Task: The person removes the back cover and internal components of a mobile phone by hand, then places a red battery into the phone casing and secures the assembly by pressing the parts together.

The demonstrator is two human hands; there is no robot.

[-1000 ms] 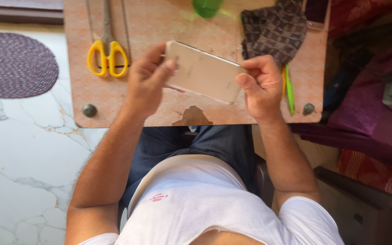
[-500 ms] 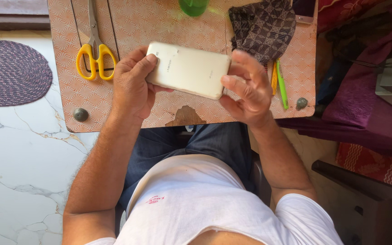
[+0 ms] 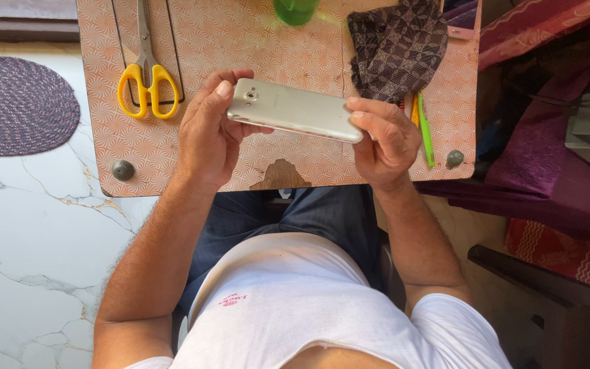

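A silver-grey smartphone [image 3: 295, 109] is held flat between both hands above a small orange-patterned table [image 3: 268, 41], its back with the camera lens facing up. My left hand [image 3: 207, 133] grips the lens end with fingers curled over the top edge. My right hand [image 3: 385, 140] clasps the other end. Both arms reach from my lap, where I sit in a white shirt and dark trousers.
Yellow-handled scissors [image 3: 147, 80] lie at the table's left. A dark patterned cloth pouch [image 3: 397, 44] sits at the right, with green and orange pens [image 3: 423, 126] beside it. A green object [image 3: 296, 9] is at the far edge. A purple rug [image 3: 15, 106] lies on the marble floor; purple fabric [image 3: 554, 171] is piled at right.
The phone has been turned over in my hands: earlier its glass or pale face showed, now the back with the camera lens faces up. Both hands stayed on its ends.
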